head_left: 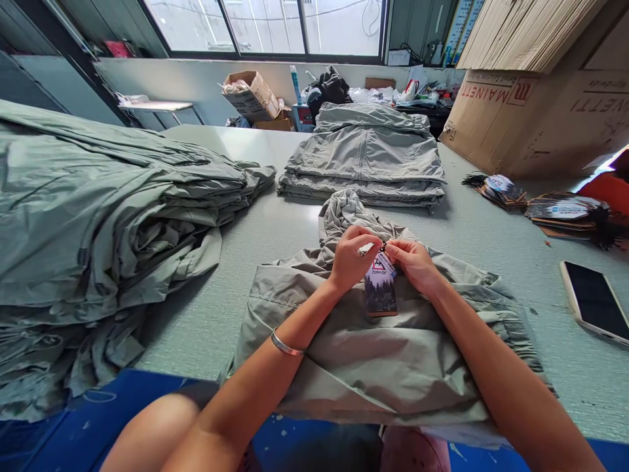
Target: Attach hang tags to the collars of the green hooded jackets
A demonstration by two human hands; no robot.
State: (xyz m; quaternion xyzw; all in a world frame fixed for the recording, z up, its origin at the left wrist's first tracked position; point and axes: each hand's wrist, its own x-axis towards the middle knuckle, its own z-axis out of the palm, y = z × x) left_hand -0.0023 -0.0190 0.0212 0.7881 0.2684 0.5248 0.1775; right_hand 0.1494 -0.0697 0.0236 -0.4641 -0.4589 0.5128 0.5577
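Observation:
A grey-green hooded jacket (373, 367) lies spread on the table in front of me, its hood bunched at the far side. Above its collar, my left hand (352, 259) and my right hand (411, 263) meet with thumbs and fingertips pinched together. Between them is the dark cord (384, 246) of a hang tag, partly hidden by the fingers. The hang tag (381, 295) dangles below onto the jacket, printed with a dark forest and a red triangle logo. A small blue-and-white label (387, 265) overlaps its upper part.
A large heap of similar jackets (98, 216) covers the table's left side. Folded jackets (363, 154) are stacked at the back. To the right are bundles of hang tags (563, 208), a phone (597, 298) and a big cardboard box (531, 124).

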